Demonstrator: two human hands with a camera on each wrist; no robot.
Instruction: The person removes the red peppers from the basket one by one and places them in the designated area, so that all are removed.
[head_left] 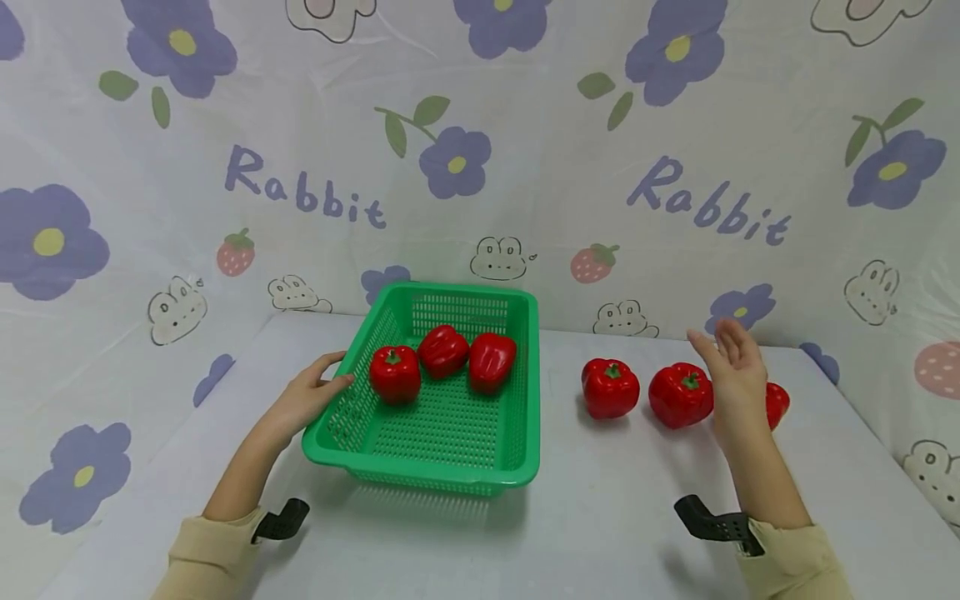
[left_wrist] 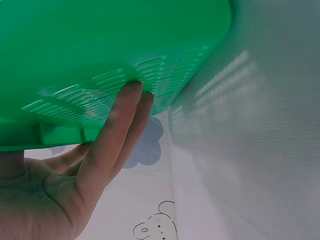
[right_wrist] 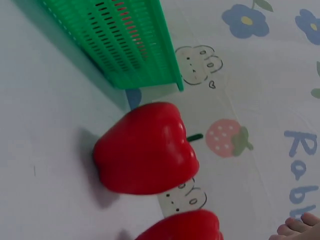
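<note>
- Green slotted basket (head_left: 525, 392): tilted, its left rim touched by the left grip (head_left: 303, 400).
- Glossy red pepper (head_left: 680, 394): upright, just left of the open right grip (head_left: 738, 375).

Surface: a white, cloth-covered table (head_left: 600, 517) fills the foreground, butting against a flower-and-rabbit printed backdrop.
Left of centre: a green perforated plastic basket (head_left: 450, 433) sits on the table, its near edge raised slightly on the left side.
Right of the basket: a glossy red bell pepper with a green stem (head_left: 610, 387) stands on the cloth, apart from the basket wall.
Next along: a second red bell pepper (head_left: 680, 395) stands just beside the first.
Far right: a third red pepper (head_left: 777, 403), mostly hidden, shows only its right edge.
Shadows: soft dark patches lie under the basket and peppers.
</note>
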